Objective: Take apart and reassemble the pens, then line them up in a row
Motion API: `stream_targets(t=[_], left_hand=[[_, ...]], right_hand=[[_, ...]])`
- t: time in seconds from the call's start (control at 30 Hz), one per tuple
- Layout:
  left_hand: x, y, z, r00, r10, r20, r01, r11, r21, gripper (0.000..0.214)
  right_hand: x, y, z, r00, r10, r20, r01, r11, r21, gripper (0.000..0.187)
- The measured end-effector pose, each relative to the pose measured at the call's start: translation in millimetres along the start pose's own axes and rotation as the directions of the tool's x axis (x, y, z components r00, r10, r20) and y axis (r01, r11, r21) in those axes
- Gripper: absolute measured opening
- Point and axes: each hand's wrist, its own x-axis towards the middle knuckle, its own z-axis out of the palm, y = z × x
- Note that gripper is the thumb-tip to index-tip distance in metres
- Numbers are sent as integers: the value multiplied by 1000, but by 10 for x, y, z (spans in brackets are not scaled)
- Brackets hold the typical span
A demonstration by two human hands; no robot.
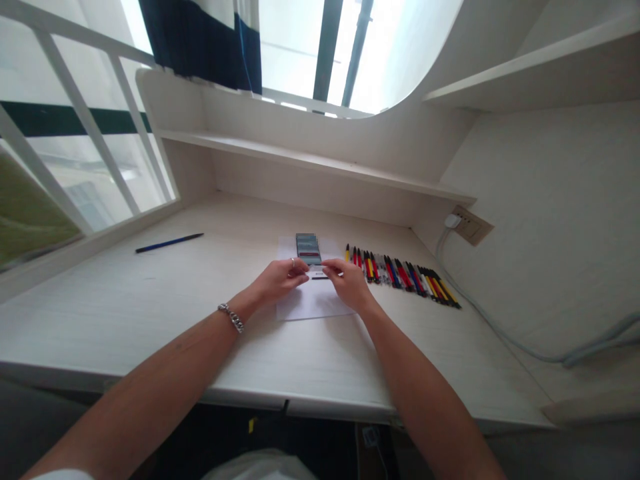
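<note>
Over a white sheet of paper [310, 308] my left hand [283, 280] and my right hand [347, 283] face each other, fingertips pinched. A small pale, see-through piece [316, 268] spans the gap between them and both hands grip it; its kind is too small to make out. Just below it a thin dark strip [320, 277] shows on the paper. Beyond my fingers lies a flat grey-blue, phone-like rectangle [307, 245] at the paper's far edge. A ring is on my left hand and a chain bracelet [231, 318] on that wrist.
Right of the paper, a row of several pens [400, 272] in red, yellow, blue, black and clear lies side by side. One blue pen [170, 243] lies alone at the left. A white plug and cable [453, 221] hang at the right wall socket. A shelf [310, 160] runs along the back.
</note>
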Motion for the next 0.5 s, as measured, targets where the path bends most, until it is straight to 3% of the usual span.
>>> stream_targets(t=[0.17,0.5], left_hand=[[25,-42,-60,998,-6,-56,9,999,48,24],[35,-84,-81,997,-43,-67,46,998,38,23]], right_hand=[[46,222,-16,995,97,35,-84,959,-272,16],[68,207,114,974,167,152,-87,899,-430,16]])
